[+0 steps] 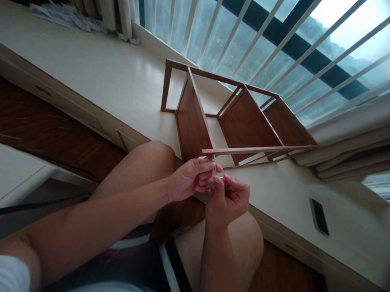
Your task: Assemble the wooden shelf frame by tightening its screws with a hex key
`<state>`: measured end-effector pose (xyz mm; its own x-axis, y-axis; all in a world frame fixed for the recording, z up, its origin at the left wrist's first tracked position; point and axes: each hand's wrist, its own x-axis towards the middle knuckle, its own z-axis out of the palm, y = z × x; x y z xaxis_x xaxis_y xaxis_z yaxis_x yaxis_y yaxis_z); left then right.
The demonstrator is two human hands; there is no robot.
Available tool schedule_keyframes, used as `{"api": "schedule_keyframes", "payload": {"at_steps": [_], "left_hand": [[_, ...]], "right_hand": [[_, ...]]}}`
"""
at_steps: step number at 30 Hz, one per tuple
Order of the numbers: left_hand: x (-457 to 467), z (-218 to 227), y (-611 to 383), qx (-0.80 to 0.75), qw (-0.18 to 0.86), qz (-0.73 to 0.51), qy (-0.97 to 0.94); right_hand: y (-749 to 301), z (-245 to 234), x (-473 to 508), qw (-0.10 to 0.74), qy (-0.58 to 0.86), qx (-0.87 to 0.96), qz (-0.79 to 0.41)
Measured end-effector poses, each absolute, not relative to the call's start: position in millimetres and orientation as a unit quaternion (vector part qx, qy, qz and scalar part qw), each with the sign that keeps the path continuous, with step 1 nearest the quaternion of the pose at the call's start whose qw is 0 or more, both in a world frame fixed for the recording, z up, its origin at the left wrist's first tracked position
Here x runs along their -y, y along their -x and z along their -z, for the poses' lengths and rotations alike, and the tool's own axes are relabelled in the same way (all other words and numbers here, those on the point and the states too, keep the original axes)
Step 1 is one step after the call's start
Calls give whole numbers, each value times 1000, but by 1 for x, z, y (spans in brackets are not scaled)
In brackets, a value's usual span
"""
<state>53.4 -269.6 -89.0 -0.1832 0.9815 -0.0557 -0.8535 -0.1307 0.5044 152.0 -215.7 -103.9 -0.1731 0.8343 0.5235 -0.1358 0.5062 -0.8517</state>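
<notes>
A brown wooden shelf rack (pixel 193 113) lies on its side on the white window ledge, its near rail end just above my hands. My left hand (pixel 192 178) is closed, thumb and fingers pinching a thin metal rod (pixel 215 160) that looks like a hex key. The rod points up to the near end of the rack's rail. My right hand (pixel 228 199) is closed just to the right and below, its fingertips pinched at the lower end of the same rod. The fingers hide most of the rod, and I cannot tell whether its tip sits in the rail.
A dark phone (pixel 319 216) lies on the white ledge (pixel 120 82) at the right. Crumpled white plastic (pixel 68 16) lies at the far left by a curtain (pixel 110 13). A barred window (pixel 245 36) stands behind the rack. My knees are close below the ledge.
</notes>
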Motion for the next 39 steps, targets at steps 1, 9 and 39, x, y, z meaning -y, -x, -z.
{"api": "schedule_keyframes", "payload": {"at_steps": [1, 9, 39], "left_hand": [[270, 89, -54, -219, 621, -738, -147], [270, 90, -53, -216, 621, -739, -145], [272, 88, -52, -289, 596, -729, -173]], "right_hand": [[-152, 104, 216, 581, 273, 646, -412], [-153, 104, 215, 575, 265, 668, -391], [-146, 96, 226, 457, 294, 676, -497]]}}
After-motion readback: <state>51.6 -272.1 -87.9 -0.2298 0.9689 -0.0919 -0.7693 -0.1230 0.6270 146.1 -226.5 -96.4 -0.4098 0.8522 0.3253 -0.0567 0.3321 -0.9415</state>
